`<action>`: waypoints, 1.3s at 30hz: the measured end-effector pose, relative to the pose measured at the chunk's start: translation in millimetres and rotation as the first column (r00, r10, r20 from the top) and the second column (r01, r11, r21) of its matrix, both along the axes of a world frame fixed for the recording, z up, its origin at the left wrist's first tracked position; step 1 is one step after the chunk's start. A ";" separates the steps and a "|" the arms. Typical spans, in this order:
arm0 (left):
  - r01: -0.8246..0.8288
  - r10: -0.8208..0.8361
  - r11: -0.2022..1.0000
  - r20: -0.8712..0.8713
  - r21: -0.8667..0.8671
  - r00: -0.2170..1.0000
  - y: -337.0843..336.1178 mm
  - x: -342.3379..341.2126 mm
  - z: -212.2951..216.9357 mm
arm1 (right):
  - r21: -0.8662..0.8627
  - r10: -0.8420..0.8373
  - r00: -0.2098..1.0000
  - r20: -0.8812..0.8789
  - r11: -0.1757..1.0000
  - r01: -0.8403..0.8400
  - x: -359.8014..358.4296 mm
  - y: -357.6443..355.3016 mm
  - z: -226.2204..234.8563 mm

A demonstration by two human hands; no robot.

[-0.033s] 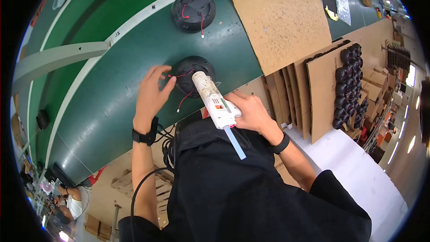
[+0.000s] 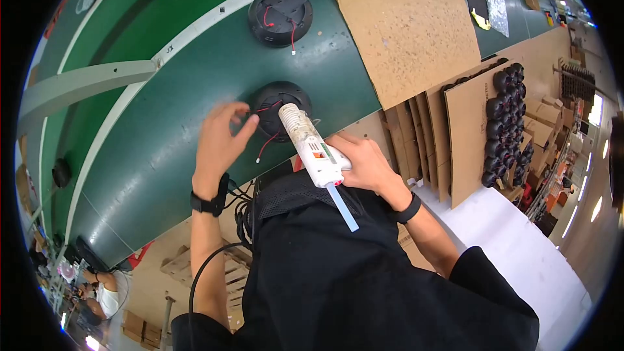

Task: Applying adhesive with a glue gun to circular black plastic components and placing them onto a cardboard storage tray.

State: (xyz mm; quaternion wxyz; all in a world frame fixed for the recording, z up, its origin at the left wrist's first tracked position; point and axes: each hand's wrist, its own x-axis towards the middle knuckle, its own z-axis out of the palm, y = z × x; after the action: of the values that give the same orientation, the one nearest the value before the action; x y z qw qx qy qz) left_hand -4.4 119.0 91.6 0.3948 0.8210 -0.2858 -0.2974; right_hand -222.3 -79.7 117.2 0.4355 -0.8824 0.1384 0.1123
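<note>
A white glue gun (image 2: 315, 146) with a stained nozzle end is gripped in my right hand (image 2: 364, 161). A pale blue glue stick (image 2: 342, 208) juts from its rear. Its nozzle covers part of a round black plastic base (image 2: 265, 99) on the green bench; the very tip is hidden. Two red-and-black wires run from this base, one ending in a small white plug (image 2: 258, 160). To the left, my left hand (image 2: 220, 140) hovers with thumb and fingers apart, close to the other wire's end. The fingers are slightly blurred.
A second round black base (image 2: 281, 17) with wires lies farther up the green bench (image 2: 162, 130). Brown cardboard (image 2: 409, 32) covers the bench at right. Upright cardboard sheets (image 2: 468, 136) and stacked black parts (image 2: 506, 123) stand beyond. A metal post (image 2: 91, 88) crosses at left.
My left hand has shifted very slightly, its fingers now blurred and the thumb a little nearer the base. The right hand and glue gun look almost unmoved.
</note>
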 end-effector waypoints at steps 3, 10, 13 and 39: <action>0.142 -0.118 0.962 -0.114 0.234 0.987 7.1 -13.0 19.9 | 0.026 0.012 1.000 0.020 1.000 -0.012 -3.6 -3.6 -1.0; 0.273 -0.239 0.933 -0.167 0.232 0.957 12.1 -11.8 17.8 | 0.083 0.092 0.994 -0.052 0.993 -0.088 -7.8 -20.1 11.1; 0.219 -0.208 0.949 -0.073 0.228 0.975 1.8 -8.1 8.2 | 0.119 0.158 0.982 -0.106 0.982 -0.146 -6.0 -28.4 16.5; -0.042 0.019 0.995 -0.225 -0.095 0.974 -12.6 8.9 -16.7 | 0.072 0.242 0.964 -0.113 0.969 -0.235 19.3 -15.2 19.9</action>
State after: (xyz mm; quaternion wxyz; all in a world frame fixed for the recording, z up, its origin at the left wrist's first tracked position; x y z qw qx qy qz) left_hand 4.5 106.4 74.9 0.4694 0.7658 -0.2412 -0.3674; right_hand -203.0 -94.9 137.1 0.4349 -0.8712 0.0540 0.2214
